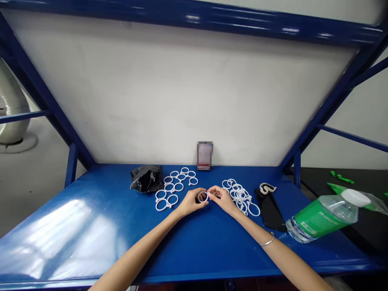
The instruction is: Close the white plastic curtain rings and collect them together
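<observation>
A white ring (203, 197) is being pinched by the fingertips of both the left hand (190, 202) and the right hand (223, 199), low over the blue table (91, 226). It is being held between the spread rings (174, 186) and the tangled ring heap (241, 197). A black bag (146, 178) is lying beside the spread rings.

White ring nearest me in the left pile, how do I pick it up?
Pinch the white ring by its thin rim on the near side, coming from above: it lies flat on the blue table, and that side touches no other rings.
</observation>
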Available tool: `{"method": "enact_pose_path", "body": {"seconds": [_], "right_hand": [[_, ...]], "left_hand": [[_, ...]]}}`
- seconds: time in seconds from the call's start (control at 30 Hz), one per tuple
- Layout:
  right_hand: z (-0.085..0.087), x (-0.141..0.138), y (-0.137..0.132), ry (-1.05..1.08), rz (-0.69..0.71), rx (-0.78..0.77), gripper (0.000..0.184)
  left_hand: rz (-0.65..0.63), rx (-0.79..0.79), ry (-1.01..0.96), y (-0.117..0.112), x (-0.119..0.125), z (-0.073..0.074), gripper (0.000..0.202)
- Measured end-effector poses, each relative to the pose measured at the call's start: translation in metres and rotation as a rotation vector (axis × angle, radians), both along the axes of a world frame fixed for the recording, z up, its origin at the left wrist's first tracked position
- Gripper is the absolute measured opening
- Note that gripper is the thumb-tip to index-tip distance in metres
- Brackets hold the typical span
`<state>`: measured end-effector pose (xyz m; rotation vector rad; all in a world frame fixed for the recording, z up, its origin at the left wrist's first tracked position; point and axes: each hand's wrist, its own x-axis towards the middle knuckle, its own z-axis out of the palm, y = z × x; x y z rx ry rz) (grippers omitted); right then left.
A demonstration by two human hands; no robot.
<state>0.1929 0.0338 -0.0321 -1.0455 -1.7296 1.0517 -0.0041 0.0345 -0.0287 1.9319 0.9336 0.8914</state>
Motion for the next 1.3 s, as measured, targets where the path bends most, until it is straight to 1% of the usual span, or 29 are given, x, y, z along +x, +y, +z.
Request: {"method": "enact_pose_path", "body": {"seconds": [0.13,0.27,0.47,0.6,0.7,0.8,0.9,1.0,1.13,1.3], "right_hand": [[-0.001,0.003,0.000,0.015,-0.017,-0.015,0.031],[-0.003,0.005,0.004,0.050,0.013,-0.064,0.037],[-0.001,0.007,0.002,0.059,0.030,-0.075,0.040],[0.002,0.005,-0.004,0.043,0.024,-0.037,0.038],[0.004,0.003,-0.008,0.010,0.005,0.009,0.035],[0.004,0.002,-0.010,-0.021,-0.021,0.060,0.031],[0.005,0.000,-0.011,-0.031,-0.057,0.116,0.028],[0.007,-0.001,-0.013,-0.038,-0.098,0.169,0.026],[0.011,-0.003,-0.017,-0.060,-0.124,0.232,0.022],[0.014,-0.005,-0.019,-0.087,-0.109,0.284,0.020]], "left_hand": [[0.019,0.006,-0.007,0.001,0.001,-0.006,0.045],[0.053,0.029,0.017,0.001,0.001,-0.007,0.043],[0.046,0.030,0.055,-0.007,0.000,0.004,0.046],[0.020,0.051,0.057,-0.014,-0.001,0.012,0.043],[0.009,0.064,0.049,-0.016,-0.002,0.013,0.040],[0.011,0.058,0.044,-0.016,-0.001,0.010,0.040],[0.049,0.071,0.044,-0.013,0.000,0.004,0.044],[0.099,0.148,0.057,-0.011,0.000,-0.003,0.050],[0.140,0.246,0.071,-0.009,0.000,-0.008,0.049],[0.119,0.220,0.114,-0.010,0.003,-0.010,0.049]]}}
